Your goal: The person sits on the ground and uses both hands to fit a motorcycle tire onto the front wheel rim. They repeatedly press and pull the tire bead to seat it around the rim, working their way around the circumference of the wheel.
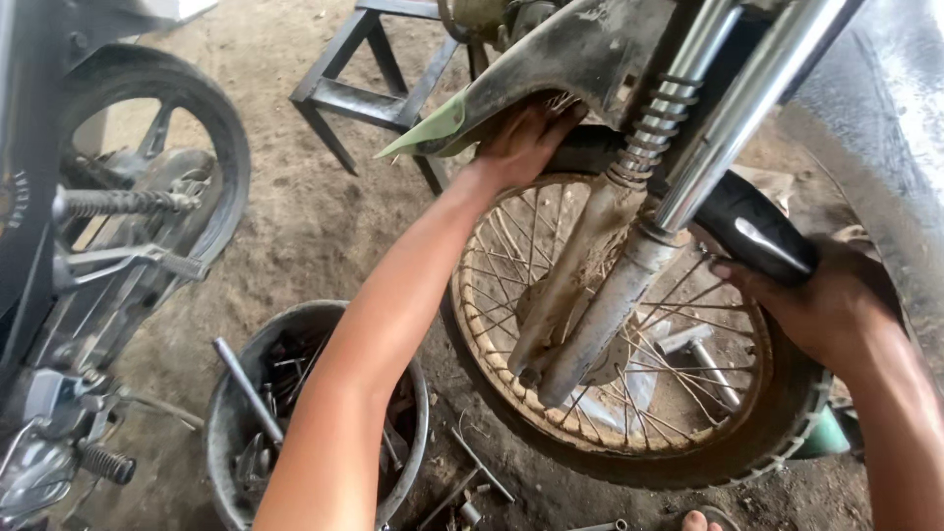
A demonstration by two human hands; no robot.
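Note:
A motorcycle front wheel (pixel 629 393) with rusty spokes and a knobbly black tyre stands on the dirt floor, held between muddy chrome fork legs (pixel 629 285). My left hand (pixel 521 143) reaches up under the dirty mudguard (pixel 551 59) and presses on the top of the tyre. My right hand (pixel 816 300) grips the tyre on the right side, by the black fork cover (pixel 757 236). Part of the right hand's fingers is hidden behind the tyre.
A round bucket (pixel 231 418) of tools and metal rods sits at lower left. Another motorcycle's rear wheel (pixel 147 187) and frame fill the left edge. A dark metal stool (pixel 369 84) stands behind. Loose bolts lie by a sandalled toe (pixel 698 519).

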